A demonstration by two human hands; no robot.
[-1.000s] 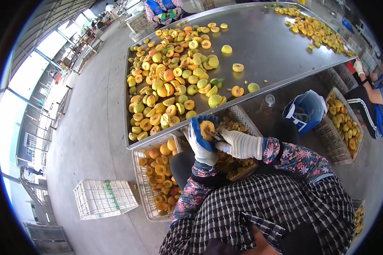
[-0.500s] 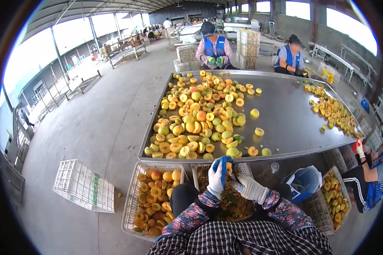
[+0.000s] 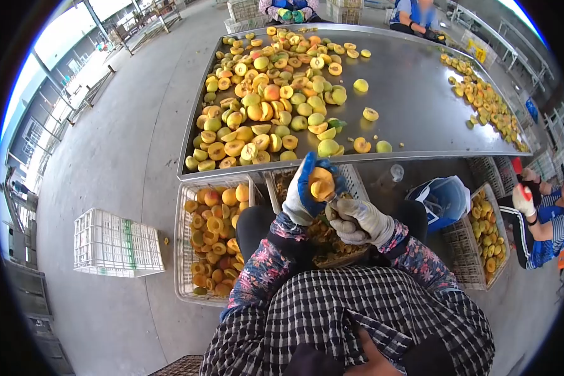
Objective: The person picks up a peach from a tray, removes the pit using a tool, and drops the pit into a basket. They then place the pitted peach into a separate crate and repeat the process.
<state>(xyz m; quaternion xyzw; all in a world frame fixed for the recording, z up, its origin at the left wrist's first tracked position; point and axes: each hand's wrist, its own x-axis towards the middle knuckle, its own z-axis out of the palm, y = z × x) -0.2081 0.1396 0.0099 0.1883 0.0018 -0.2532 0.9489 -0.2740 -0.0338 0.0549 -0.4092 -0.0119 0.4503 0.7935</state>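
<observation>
My left hand [image 3: 304, 191], in a white and blue glove, holds a halved peach [image 3: 321, 183] with its cut side up. Close beside it, my right hand [image 3: 360, 220], in a pale grey glove, is closed round a small tool whose tip meets the fruit; most of the tool is hidden. Both hands are above a crate [image 3: 355, 182] of scraps between my knees. Just beyond them is the metal table [image 3: 413, 119], with a heap of halved peaches [image 3: 257, 106] on its left part.
Left of my knees stands a crate of peach halves [image 3: 214, 235]; an empty white crate [image 3: 116, 244] lies farther left. To the right are a blue bucket [image 3: 445, 200], a full crate [image 3: 487, 235] and a seated person [image 3: 545, 232]. Two people sit beyond the table.
The view has tilted down, so the table sits higher in the frame. My left hand has turned, and the peach now shows more fully between the hands.
</observation>
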